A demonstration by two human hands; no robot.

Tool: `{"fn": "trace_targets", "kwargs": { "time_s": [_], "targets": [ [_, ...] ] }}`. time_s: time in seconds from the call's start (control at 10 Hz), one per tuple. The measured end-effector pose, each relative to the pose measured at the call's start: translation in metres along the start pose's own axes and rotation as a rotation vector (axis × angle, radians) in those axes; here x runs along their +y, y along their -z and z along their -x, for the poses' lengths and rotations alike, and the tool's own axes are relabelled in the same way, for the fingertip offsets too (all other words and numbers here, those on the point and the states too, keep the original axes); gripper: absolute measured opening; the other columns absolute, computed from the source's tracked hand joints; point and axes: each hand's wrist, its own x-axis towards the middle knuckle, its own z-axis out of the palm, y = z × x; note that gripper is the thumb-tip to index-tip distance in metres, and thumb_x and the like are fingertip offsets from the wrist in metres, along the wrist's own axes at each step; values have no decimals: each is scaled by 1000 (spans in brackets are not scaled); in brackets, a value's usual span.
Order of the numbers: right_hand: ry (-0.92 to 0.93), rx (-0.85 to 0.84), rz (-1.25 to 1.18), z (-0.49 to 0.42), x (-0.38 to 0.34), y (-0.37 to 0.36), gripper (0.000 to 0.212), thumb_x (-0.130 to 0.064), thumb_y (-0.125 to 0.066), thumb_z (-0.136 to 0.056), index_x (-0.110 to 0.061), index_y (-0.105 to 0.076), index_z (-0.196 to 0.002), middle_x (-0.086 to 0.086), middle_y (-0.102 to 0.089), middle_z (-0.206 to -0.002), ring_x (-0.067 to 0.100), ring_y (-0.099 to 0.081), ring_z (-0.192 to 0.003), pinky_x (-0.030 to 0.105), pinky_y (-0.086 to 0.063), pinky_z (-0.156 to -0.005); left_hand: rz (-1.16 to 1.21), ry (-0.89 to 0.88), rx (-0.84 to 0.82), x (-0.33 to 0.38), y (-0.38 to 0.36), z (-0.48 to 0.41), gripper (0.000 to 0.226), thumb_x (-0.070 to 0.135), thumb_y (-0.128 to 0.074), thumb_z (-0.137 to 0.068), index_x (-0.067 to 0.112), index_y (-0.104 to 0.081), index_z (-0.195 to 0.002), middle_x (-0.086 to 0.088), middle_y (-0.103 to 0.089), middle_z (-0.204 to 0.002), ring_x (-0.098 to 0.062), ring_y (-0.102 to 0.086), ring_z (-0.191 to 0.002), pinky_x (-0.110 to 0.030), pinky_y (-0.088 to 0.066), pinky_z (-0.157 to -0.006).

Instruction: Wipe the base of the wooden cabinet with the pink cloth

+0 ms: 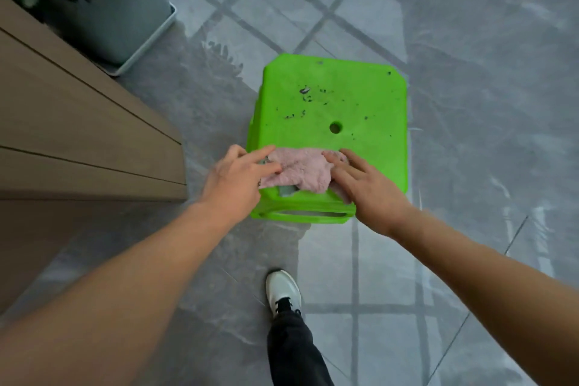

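Note:
A crumpled pink cloth (300,171) lies on the near edge of a green plastic stool (344,110), with a bit of grey-green cloth showing under it. My left hand (236,175) rests on the cloth's left end, fingers spread. On the cloth's right end lies my right hand (366,186), its fingers extended flat. Neither hand is closed around the cloth. The wooden cabinet (78,135) stands at the left, and its base meets the floor near the stool.
A grey planter (125,9) with green leaves stands on the floor beyond the cabinet. The floor is glossy grey tile. My white shoe (283,291) and dark trouser leg are below the stool. Dark specks dot the stool's top.

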Motion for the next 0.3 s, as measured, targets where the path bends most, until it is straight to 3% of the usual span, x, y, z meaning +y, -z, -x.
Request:
{"fn": "trace_targets", "kwargs": {
  "time_s": [0.1, 0.2, 0.3],
  "targets": [
    [-45, -199, 65, -1, -8, 29, 65, 7, -44, -75, -17, -49, -135, 4, -25, -161, 37, -30, -143, 46, -37, -112, -145, 64, -148, 21, 28, 10, 59, 12, -55, -87, 44, -54, -136, 8, -25, -168, -32, -42, -129, -40, -45, -98],
    [-222, -192, 92, -4, -31, 76, 54, 3, -52, -76, -27, -66, -119, 7, -51, -143, 38, -51, -120, 45, -50, -95, -209, 69, -243, 41, 65, 38, 58, 20, -56, -90, 37, -46, -144, -2, -24, -167, -37, -38, -137, -46, -41, -107],
    [-343, -20, -22, 11, -76, 111, 45, 2, -54, -73, -27, -73, -102, 9, -68, -113, 34, -61, -107, 38, -53, -82, -192, 112, -242, 39, 101, 89, 54, 21, -54, -89, 31, -51, -142, -9, -46, -149, -37, -45, -133, -47, -44, -109]
  ]
}}
